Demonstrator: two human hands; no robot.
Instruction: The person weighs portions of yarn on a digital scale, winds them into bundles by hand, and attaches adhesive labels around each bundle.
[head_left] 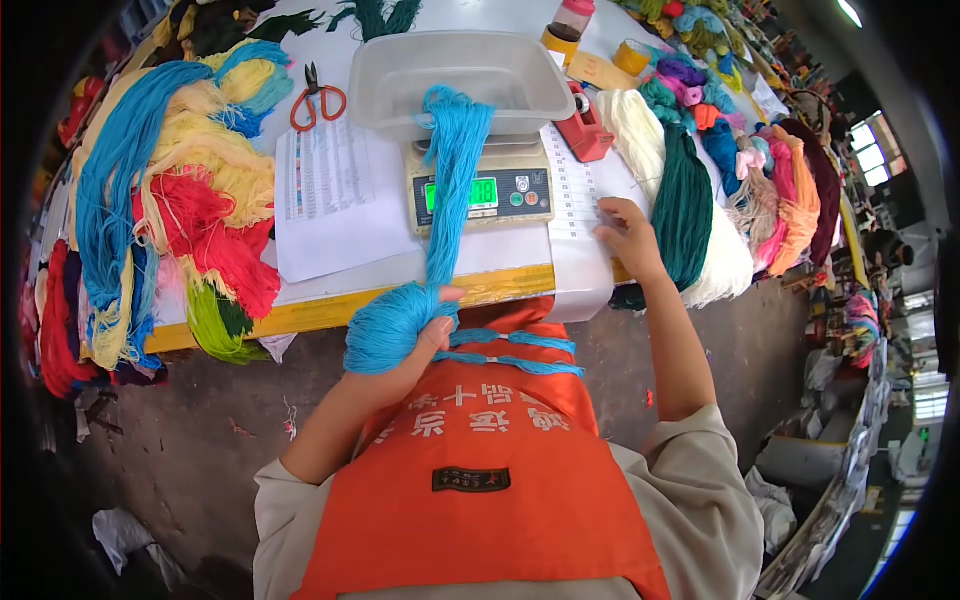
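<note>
My left hand point(428, 345) is closed round the gathered lower part of a bright blue yarn skein point(458, 190). From there the strands run up across the scale and over the rim of the translucent plastic tub point(380, 118). This tub sits on a digital scale point(537, 190), whose lit green display is partly covered by the yarn. Beside the scale, my right hand point(628, 235) is at the edge of a strip of printed labels point(575, 200), its thumb and index finger apart and nothing visible between them. Across my lap lie thin tied blue yarn bundles point(515, 352).
Red-handled snips point(318, 105) and a printed sheet point(325, 200) lie left of the scale. A red tape dispenser point(585, 130) stands to the right. Colourful yarn, including a dark green skein point(683, 205) and a red one point(225, 240), hangs over the table edge point(510, 283).
</note>
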